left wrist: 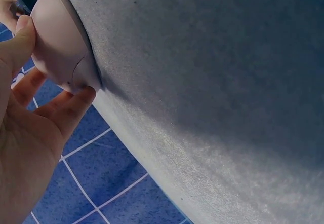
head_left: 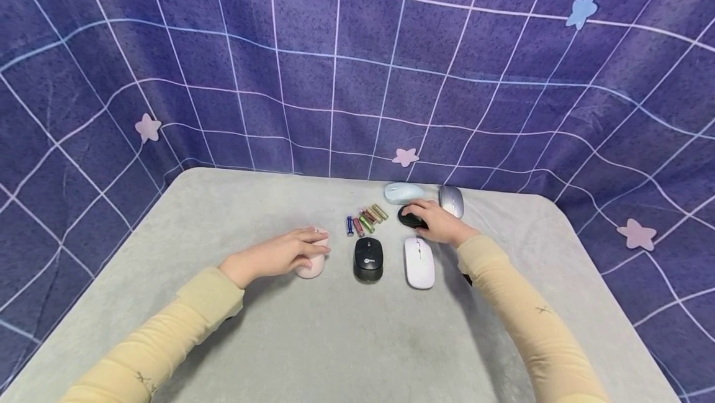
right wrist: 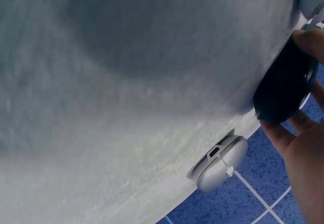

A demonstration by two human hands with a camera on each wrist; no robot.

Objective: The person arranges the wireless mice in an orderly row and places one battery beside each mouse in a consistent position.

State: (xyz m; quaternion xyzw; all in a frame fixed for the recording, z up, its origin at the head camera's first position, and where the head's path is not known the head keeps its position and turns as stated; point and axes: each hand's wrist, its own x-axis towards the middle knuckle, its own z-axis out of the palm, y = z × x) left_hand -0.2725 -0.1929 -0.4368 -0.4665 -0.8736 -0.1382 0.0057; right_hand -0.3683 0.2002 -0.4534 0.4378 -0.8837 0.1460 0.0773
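Note:
My left hand grips a pale pink computer mouse on the left side of the table. In the left wrist view the thumb lies along one side of the pink mouse, and fingertips touch its front end. Farther back to the right, my right hand holds a small black mouse. The right wrist view has the thumb on one end of this black mouse and fingertips at its other end. My palm and forearm partly cover it in the head view.
Between the hands stands another black mouse, with several coloured batteries behind it. A white mouse lies just in front of my right hand. Behind that hand are a light blue mouse and a grey mouse, near a blue curtain.

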